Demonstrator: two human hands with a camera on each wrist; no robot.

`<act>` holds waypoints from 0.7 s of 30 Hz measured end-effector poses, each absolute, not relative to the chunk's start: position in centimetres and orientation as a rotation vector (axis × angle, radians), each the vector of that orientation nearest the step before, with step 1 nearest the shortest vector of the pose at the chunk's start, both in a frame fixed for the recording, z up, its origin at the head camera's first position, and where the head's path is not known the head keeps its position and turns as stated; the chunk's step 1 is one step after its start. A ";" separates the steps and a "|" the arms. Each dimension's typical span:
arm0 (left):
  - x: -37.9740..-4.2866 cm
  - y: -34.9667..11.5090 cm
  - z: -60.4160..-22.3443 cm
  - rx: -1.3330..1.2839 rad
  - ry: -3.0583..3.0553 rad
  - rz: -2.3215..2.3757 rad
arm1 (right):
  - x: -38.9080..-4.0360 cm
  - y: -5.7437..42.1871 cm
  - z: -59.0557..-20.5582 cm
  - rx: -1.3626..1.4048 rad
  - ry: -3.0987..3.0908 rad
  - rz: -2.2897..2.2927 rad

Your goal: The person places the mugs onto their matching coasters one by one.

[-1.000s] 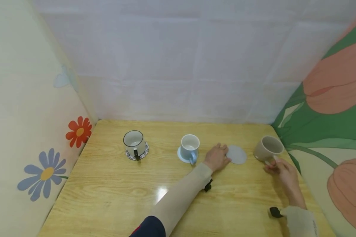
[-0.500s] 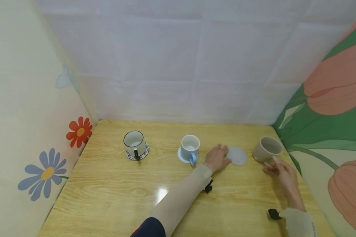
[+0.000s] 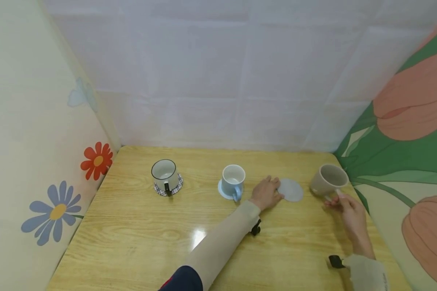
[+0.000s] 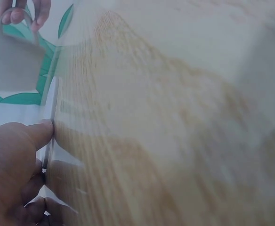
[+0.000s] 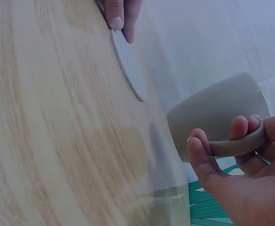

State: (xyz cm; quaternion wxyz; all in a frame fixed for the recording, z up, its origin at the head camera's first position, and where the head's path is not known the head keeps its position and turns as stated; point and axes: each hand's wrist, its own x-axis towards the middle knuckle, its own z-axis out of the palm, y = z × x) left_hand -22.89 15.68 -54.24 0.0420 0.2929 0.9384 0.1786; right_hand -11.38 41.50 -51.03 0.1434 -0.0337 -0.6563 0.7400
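A grey-beige mug is at the right of the table, and my right hand grips it by its handle. In the right wrist view the mug is lifted off the wood, its shadow apart from its base. My left hand is at the left edge of a round, pale grey coaster. Its thumb and fingers pinch that edge in the right wrist view, where the coaster lies close over the wood. The left wrist view shows the thumb against the coaster's thin side.
Left of my left hand, a white mug with a blue handle stands on a light blue coaster. Farther left, a black-rimmed mug stands on a checked coaster. Cloth walls border the wooden table.
The grey-beige mug shifts slightly left, then rises and tilts a little in my right hand. My left hand and the pale grey coaster stay in place.
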 end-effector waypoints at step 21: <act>-23.2 16.0 -54.9 0.850 2.860 0.527 | -11.5 40.4 -50.3 -0.079 -1.800 2.134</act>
